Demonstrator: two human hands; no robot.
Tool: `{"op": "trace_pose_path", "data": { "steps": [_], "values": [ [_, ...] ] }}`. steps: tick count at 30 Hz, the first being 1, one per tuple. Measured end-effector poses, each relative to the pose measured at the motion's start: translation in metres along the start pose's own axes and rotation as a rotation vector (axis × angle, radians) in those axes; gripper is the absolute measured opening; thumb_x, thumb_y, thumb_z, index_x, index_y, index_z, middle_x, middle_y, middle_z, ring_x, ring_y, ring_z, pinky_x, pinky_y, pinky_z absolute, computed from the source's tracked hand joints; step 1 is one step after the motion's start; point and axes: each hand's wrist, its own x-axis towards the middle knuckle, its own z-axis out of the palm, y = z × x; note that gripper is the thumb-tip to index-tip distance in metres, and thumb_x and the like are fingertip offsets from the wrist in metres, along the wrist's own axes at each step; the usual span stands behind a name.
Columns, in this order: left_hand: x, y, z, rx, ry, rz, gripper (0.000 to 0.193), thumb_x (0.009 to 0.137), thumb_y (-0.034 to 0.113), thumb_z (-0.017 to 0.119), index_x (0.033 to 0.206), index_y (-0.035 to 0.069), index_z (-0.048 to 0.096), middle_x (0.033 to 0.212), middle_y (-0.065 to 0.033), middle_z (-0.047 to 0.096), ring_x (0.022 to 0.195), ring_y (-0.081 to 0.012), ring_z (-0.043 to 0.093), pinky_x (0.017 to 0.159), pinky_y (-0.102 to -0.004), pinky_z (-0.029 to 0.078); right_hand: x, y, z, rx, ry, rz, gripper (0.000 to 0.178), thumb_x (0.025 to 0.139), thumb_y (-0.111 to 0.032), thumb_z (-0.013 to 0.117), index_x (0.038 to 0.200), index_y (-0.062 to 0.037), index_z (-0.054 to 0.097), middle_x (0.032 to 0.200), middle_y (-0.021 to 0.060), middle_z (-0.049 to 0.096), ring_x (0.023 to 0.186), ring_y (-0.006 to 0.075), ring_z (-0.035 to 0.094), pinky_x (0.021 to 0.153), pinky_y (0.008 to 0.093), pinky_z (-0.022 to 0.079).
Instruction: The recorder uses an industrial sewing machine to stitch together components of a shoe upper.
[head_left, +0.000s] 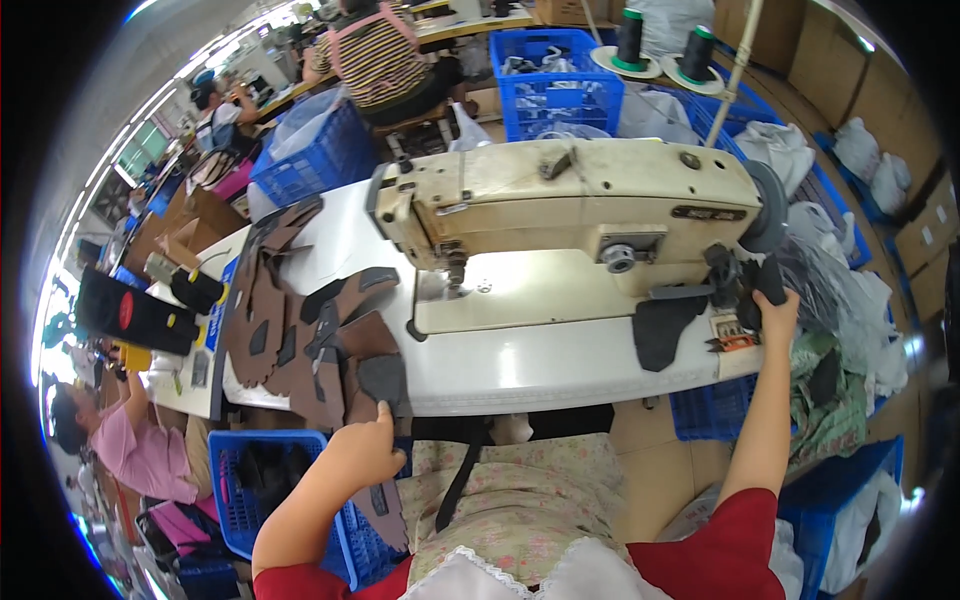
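Note:
My left hand is at the table's front edge. Its index finger is stretched onto a dark grey patch in the pile of cut brown pieces; the other fingers curl under and are partly hidden. Below it hangs another brown piece with a dark patch. To the right of the sewing machine, my right hand closes around a dark, soft-looking piece, next to a black fitting. A flat dark cut piece overhangs the front edge nearby.
Orange-handled snips lie near my right wrist. A blue basket with dark pieces stands below left. Bags and fabric crowd the right side. Thread cones stand behind the machine. Other people sit at tables to the left and behind.

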Motion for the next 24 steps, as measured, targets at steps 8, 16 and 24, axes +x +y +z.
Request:
{"op": "trace_pose_path", "data": {
  "steps": [8,16,24],
  "values": [
    [0.001,0.004,-0.001,0.008,-0.006,-0.005,0.086,0.077,0.026,0.061,0.144,-0.019,0.033,0.088,-0.0324,0.069,0.084,-0.0437,0.07,0.079,-0.0497,0.056,0.016,0.033,0.002,0.338,0.006,0.159,0.063,0.07,-0.029,0.087,0.114,0.0081,0.064,0.106,0.0213,0.069,0.094,0.0274,0.068,0.087,0.0356,0.052],
    [-0.003,-0.005,-0.014,-0.432,0.083,0.026,0.082,0.078,0.018,0.055,0.146,-0.019,0.027,0.066,-0.0225,0.067,0.07,-0.0377,0.07,0.077,-0.0438,0.056,-0.049,-0.062,-0.071,1.129,-0.237,0.256,0.033,0.091,-0.014,0.069,0.12,0.0018,0.064,0.11,0.0069,0.068,0.101,0.0182,0.064,0.091,0.0337,0.049],
    [0.031,0.023,-0.025,-1.144,0.28,-0.02,0.086,0.085,0.01,0.06,0.157,-0.005,0.015,0.069,-0.016,0.066,0.053,-0.0219,0.067,0.05,-0.0329,0.056,-0.283,-0.211,-0.052,1.315,-1.69,-0.092,0.018,0.076,-0.002,0.082,0.093,-0.0028,0.077,0.154,0.0231,0.042,0.146,0.0334,0.037,0.117,0.0493,0.031]
  ]
}}
